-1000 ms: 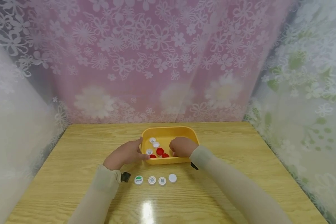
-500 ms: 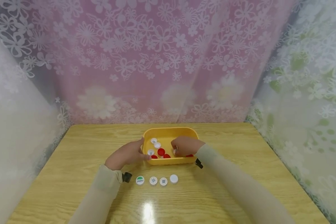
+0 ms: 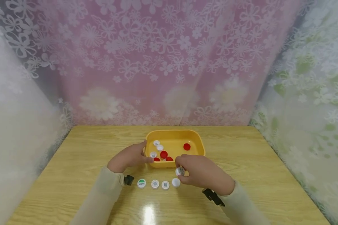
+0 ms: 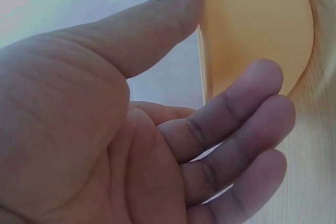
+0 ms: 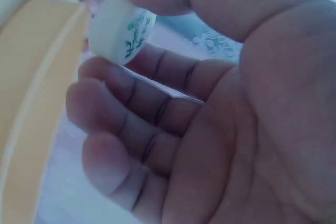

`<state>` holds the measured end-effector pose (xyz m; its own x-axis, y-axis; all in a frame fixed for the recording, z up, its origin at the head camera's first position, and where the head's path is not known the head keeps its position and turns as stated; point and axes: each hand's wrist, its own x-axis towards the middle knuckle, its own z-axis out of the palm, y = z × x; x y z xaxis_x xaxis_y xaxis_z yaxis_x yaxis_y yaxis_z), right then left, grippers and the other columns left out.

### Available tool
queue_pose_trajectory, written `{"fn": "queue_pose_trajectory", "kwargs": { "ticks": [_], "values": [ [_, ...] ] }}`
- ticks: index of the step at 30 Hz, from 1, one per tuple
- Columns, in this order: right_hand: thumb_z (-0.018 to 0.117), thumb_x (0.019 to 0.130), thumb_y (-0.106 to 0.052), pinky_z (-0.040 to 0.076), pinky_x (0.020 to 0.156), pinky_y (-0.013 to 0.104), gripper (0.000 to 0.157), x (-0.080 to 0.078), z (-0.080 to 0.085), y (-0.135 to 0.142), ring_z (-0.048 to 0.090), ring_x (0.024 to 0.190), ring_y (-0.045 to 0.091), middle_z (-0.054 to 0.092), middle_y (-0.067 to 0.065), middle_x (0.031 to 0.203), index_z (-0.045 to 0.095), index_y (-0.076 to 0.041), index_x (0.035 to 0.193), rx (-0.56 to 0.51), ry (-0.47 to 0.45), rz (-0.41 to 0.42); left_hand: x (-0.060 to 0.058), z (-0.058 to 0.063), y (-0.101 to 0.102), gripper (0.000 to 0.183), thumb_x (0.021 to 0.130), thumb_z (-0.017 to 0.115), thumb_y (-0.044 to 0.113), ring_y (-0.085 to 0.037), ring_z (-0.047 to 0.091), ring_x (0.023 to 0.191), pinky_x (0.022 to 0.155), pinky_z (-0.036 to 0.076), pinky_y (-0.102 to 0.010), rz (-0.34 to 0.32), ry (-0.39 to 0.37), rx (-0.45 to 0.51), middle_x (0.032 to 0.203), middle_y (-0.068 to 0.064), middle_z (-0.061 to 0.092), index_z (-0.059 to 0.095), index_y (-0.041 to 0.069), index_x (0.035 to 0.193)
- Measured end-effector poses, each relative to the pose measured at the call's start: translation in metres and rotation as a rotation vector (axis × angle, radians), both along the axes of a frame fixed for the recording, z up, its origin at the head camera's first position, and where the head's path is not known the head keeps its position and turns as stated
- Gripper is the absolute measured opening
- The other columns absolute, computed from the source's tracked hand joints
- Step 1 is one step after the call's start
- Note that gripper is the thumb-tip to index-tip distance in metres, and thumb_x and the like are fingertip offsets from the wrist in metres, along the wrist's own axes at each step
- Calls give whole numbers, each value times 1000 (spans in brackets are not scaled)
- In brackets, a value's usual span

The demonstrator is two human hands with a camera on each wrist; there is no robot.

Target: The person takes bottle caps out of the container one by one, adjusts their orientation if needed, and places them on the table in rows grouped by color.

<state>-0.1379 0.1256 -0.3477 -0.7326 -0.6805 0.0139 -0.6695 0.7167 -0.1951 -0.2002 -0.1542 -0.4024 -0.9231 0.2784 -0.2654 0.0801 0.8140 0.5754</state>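
Note:
In the head view a yellow plastic tray point(image 3: 174, 135) holds several white and red bottle caps. My left hand point(image 3: 126, 157) grips its left end, thumb at the front corner and index finger further back along the rim; the left wrist view shows the thumb tip at the tray's edge point(image 4: 206, 51) and the other fingers loosely bent. Between thumb and fingers, my right hand point(image 3: 205, 172) pinches a white bottle cap point(image 3: 180, 171) just in front of the tray. Green lettering marks this cap point(image 5: 123, 30) in the right wrist view.
Before the tray lies a row of caps: one with a green print point(image 3: 141, 183), two with grey squares point(image 3: 155, 184), and a plain white one point(image 3: 176, 182) beneath the right hand. A red cap point(image 3: 187, 147) sits inside the tray at right. Floral curtains point(image 3: 169, 78) surround the wooden table point(image 3: 228, 150).
My right hand has come out of the tray toward me, bringing the white bottle cap over the front rim. A red cap at the tray's right is uncovered. The left hand stays at the tray.

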Motion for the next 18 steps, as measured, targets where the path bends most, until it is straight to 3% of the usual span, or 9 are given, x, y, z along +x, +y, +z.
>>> {"fn": "queue_pose_trajectory", "kwargs": {
  "ticks": [8, 18],
  "values": [
    [76, 84, -18, 42, 59, 28, 17, -2, -12, 2, 46, 61, 9, 52, -11, 72, 59, -19, 87, 62, -28, -113, 0, -2, 1, 100, 90, 80, 44, -18, 59, 80, 75, 50, -35, 4, -7, -5, 92, -1, 64, 24, 7, 165],
    [81, 86, -24, 44, 65, 28, 20, -11, -31, -8, 50, 66, 12, 53, -11, 73, 61, -20, 86, 126, -123, -129, 0, 1, 2, 100, 91, 79, 45, -18, 60, 80, 76, 50, -36, 5, -7, -24, 93, -1, 63, 22, 8, 165]
  ]
}}
